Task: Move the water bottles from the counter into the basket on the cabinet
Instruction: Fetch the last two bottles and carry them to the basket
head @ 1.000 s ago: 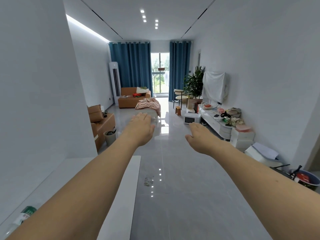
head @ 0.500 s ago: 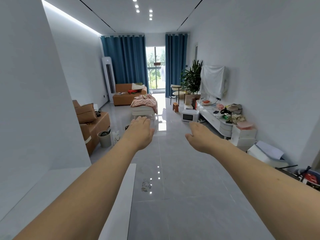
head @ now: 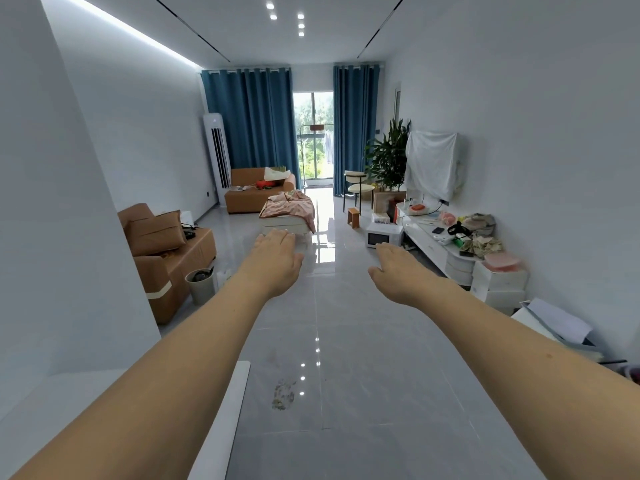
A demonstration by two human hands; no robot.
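- No water bottle or basket shows here, so you cannot tell how many bottles are moved or where they now sit; only the white counter (head: 221, 410) edge shows at lower left.
- Judged from that, the carrying looks unstarted or between trips.
- Your left hand (head: 275, 261) and right hand (head: 398, 271) reach out over the grey floor (head: 363, 358), palms down, fingers loosely spread, holding and touching nothing.

Glossy tiled floor (head: 363, 341), cloth curtains (head: 256, 123), matt white counter (head: 221, 420)
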